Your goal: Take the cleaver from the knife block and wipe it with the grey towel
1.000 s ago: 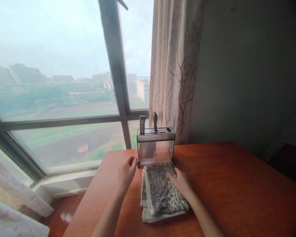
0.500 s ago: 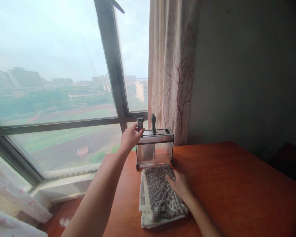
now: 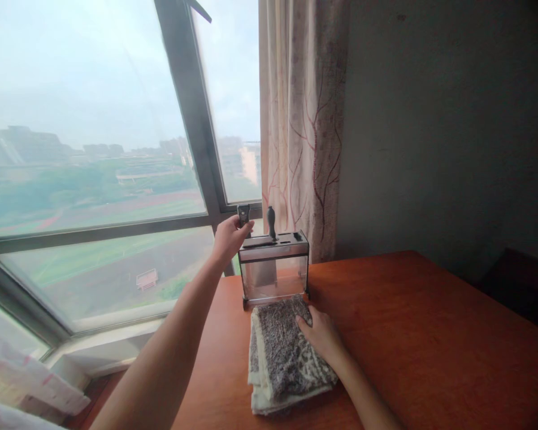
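My left hand (image 3: 230, 239) is closed around the black handle (image 3: 243, 213) of a kitchen tool at the left end of a see-through knife block (image 3: 291, 272). The rest of this tool is hidden by my hand and the block's top. A second dark handle, of a knife (image 3: 271, 223), stands upright in the block, its wide blade showing through the clear wall. In front of the block lies a folded grey and cream towel (image 3: 287, 352). My right hand (image 3: 320, 334) grips the towel's right edge, thumb on top, its other fingers partly hidden.
The block and towel are on a reddish-brown wooden table (image 3: 412, 334). A large window (image 3: 94, 179) is at the left, with a patterned curtain (image 3: 314, 131) behind the block and a grey wall (image 3: 430, 131) to the right.
My left hand has lifted the black handle slightly relative to the block. My right hand stays on the towel. The whole view has shifted a little.
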Tool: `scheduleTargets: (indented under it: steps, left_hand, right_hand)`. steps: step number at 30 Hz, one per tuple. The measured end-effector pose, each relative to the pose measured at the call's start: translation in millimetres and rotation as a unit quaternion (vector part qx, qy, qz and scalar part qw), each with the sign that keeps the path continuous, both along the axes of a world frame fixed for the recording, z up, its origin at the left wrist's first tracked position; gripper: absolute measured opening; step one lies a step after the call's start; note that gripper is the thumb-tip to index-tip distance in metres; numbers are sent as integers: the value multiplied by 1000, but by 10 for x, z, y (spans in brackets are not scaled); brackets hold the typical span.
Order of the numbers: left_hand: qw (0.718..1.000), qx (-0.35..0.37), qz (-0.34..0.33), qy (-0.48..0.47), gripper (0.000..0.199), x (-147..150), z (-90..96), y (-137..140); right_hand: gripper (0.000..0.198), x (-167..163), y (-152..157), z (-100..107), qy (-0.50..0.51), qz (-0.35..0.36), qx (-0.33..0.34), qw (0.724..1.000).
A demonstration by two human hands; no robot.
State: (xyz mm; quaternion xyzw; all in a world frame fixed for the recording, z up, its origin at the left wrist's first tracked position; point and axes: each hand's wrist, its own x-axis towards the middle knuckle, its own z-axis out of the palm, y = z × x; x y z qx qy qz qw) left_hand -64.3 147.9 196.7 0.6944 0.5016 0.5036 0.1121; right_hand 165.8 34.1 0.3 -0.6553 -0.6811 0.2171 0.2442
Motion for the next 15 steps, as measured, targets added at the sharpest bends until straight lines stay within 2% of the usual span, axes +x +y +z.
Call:
scheduleTargets:
  steps: [3, 6, 10, 15]
  left_hand:
    - [998, 18, -30, -60, 32, 7, 157, 41]
    - [994, 40, -60, -85, 32, 5, 390, 68]
    - [988, 89, -68, -107, 29, 12, 809, 31]
    - [977, 135, -61, -153, 24, 43, 1325, -190]
  right_hand:
    - [28, -2, 3, -9, 0, 0, 1, 1000]
    - [28, -6, -2, -6, 2, 0, 2, 1000]
    - [27, -4, -13, 9, 5, -1, 2, 1000]
    - [25, 4, -17, 11, 21, 3, -4, 1000]
